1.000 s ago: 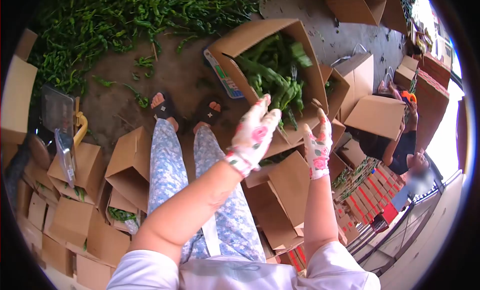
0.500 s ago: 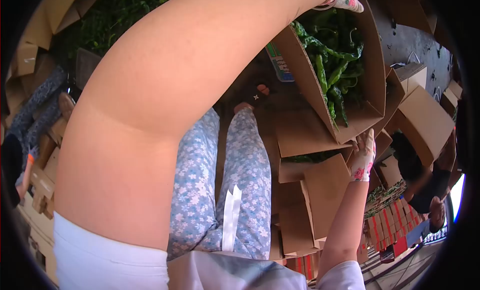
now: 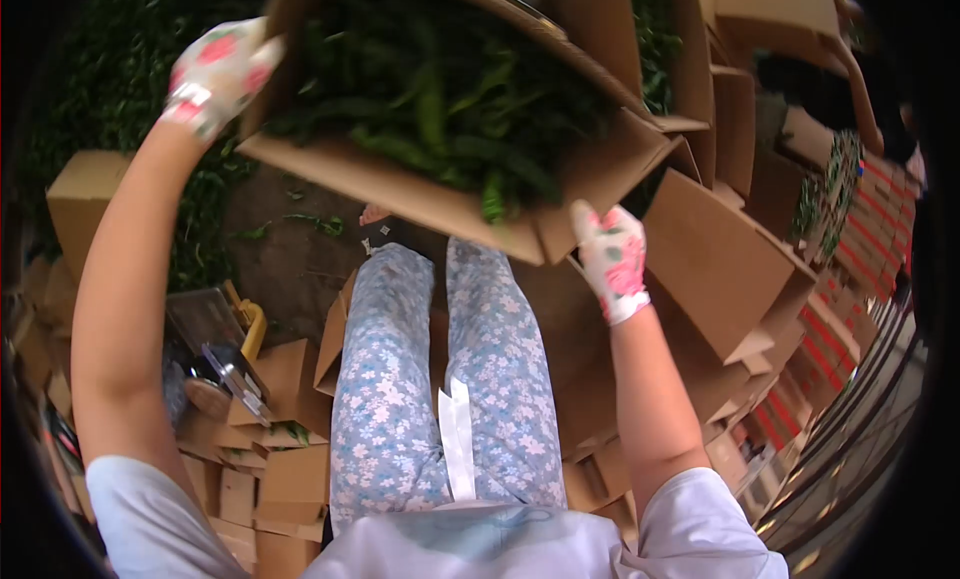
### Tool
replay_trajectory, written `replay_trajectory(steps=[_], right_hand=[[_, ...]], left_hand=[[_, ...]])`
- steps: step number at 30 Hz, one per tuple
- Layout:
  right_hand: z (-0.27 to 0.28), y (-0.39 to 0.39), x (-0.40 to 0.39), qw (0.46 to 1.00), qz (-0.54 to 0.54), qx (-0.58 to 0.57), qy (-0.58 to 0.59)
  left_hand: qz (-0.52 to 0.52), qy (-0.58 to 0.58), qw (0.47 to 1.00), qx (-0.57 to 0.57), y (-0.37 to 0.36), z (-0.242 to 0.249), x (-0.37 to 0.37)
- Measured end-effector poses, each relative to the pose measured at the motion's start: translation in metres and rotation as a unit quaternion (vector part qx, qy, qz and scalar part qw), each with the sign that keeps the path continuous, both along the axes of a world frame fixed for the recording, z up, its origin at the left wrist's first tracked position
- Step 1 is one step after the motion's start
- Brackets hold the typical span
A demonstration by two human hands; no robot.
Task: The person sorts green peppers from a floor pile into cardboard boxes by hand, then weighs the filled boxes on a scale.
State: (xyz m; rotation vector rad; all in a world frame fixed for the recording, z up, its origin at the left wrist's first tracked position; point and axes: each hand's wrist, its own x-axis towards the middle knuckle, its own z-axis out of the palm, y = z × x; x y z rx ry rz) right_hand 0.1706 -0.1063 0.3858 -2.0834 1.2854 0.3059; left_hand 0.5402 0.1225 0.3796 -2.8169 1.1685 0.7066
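An open cardboard box (image 3: 385, 187) full of green peppers (image 3: 430, 109) is held up in front of my legs, tilted and slightly blurred. My left hand (image 3: 222, 71), in a white glove with a red flower print, grips its left side near the top edge. At the near right corner my right hand (image 3: 612, 257), gloved the same way, is closed on the cardboard. Some of its fingers are hidden by the box wall. Long green peppers hang over the near inner side of the box.
A big heap of green peppers (image 3: 90, 99) covers the floor at the left. Open cardboard boxes (image 3: 715, 264) crowd the right side, and stacked boxes with red stripes (image 3: 830, 329) stand beyond. A scale-like device with a yellow part (image 3: 253, 329) sits at lower left. Another person's arm (image 3: 860, 94) shows at upper right.
The pepper box has moved from the right to in front of me, now held between both hands. My view has swung left, showing the heap of peppers.
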Motion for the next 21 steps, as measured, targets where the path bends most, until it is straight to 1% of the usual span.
replay_trajectory(steps=[1,2,3,4,5,6,7,8,9,10,11,12,13,14,15,16,17,18,19,20,21], right_hand=[[0.015,0.022,-0.018,0.999,0.012,-0.021,-0.027],[0.009,0.036,-0.035,0.999,-0.034,0.035,0.011],[0.022,0.042,-0.032,1.0,0.012,0.027,-0.002],[0.036,0.05,-0.028,0.998,-0.028,0.055,-0.015],[0.041,0.05,-0.031,0.996,-0.018,0.065,-0.059],[0.033,0.061,-0.046,0.995,0.008,0.071,-0.063],[0.035,0.069,-0.06,0.994,0.008,0.077,-0.076],[0.036,0.08,-0.075,0.993,0.01,0.089,-0.083],[0.026,0.09,-0.088,0.993,-0.006,0.1,-0.063],[0.023,0.096,-0.108,0.991,-0.016,0.132,-0.031],[0.017,0.101,-0.127,0.986,-0.024,0.164,-0.006],[0.007,0.107,-0.151,0.979,-0.052,0.191,0.037],[0.004,0.111,-0.174,0.975,-0.076,0.191,0.087],[-0.011,0.124,-0.201,0.973,-0.113,0.179,0.093],[-0.021,0.139,-0.233,0.972,-0.153,0.15,0.098],[-0.022,0.14,-0.254,0.956,-0.175,0.163,0.167],[-0.031,0.148,-0.285,0.946,-0.219,0.155,0.184],[-0.036,0.158,-0.315,0.926,-0.305,0.153,0.16],[-0.039,0.162,-0.347,0.918,-0.339,0.12,0.164],[-0.048,0.167,-0.38,0.901,-0.331,0.137,0.244],[-0.063,0.183,-0.415,0.871,-0.381,0.144,0.274]], left_hand=[[0.019,-0.028,0.998,-0.05,0.009,0.032,-0.007],[0.031,-0.006,0.999,-0.037,0.01,0.046,-0.011],[-0.035,-0.047,0.998,-0.023,0.021,0.058,-0.006],[-0.148,-0.122,0.981,0.014,0.038,0.071,0.004],[-0.076,-0.11,0.989,0.058,0.039,0.087,0.008],[-0.363,-0.273,0.888,0.069,0.061,0.12,0.014],[-0.233,-0.175,0.955,0.057,0.054,0.147,-0.01],[-0.038,-0.07,0.992,0.094,0.037,0.163,-0.038],[-0.039,-0.043,0.994,0.096,0.039,0.145,-0.053],[-0.156,-0.128,0.978,0.048,0.042,0.137,-0.077],[-0.117,-0.095,0.986,0.078,0.029,0.135,-0.101],[-0.174,-0.131,0.973,0.073,0.026,0.118,-0.122],[-0.16,-0.084,0.98,0.083,0.013,0.103,-0.147],[-0.169,-0.05,0.98,0.096,-0.004,0.091,-0.176],[-0.19,-0.018,0.979,0.077,-0.013,0.073,-0.2],[-0.226,-0.003,0.972,0.072,-0.023,0.054,-0.223],[-0.247,0.028,0.967,0.058,-0.038,0.036,-0.253],[-0.259,0.078,0.959,0.089,-0.061,0.024,-0.285],[-0.293,0.093,0.948,0.083,-0.078,0.001,-0.318],[-0.332,0.125,0.934,0.046,-0.1,-0.021,-0.351],[-0.35,0.166,0.922,0.006,-0.125,-0.038,-0.387]])
